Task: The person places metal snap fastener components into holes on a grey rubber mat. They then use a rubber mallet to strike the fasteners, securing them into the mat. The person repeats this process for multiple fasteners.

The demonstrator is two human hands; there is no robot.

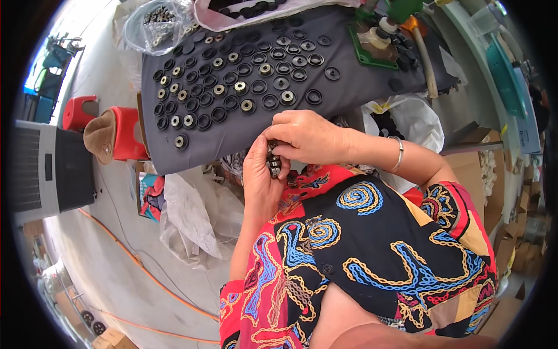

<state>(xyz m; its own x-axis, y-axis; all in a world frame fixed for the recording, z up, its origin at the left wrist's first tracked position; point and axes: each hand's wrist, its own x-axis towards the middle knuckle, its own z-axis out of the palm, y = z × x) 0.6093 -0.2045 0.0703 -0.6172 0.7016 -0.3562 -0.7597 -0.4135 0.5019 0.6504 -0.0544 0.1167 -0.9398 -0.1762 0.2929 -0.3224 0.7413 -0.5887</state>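
Just below the near edge of the dark grey cloth [197,157], my two hands meet. My left hand [259,174] is closed around a few small metal ring bearings [274,167]. The curled fingers of my right hand [308,137] press against the top of them; what its fingertips pinch is hidden. Loose rows of round black caps [231,103] with raised rims cover the cloth beyond. In several of them, mostly at the left and middle, sits a metal bearing [247,106].
At the far right stands a green hand press [372,49] beside a wooden-handled hammer [426,64]. A clear bag of metal parts [160,26] lies far left, near a pink-edged bag [221,22] of black caps. Red stools [127,134] and an orange cord [139,264] are left.
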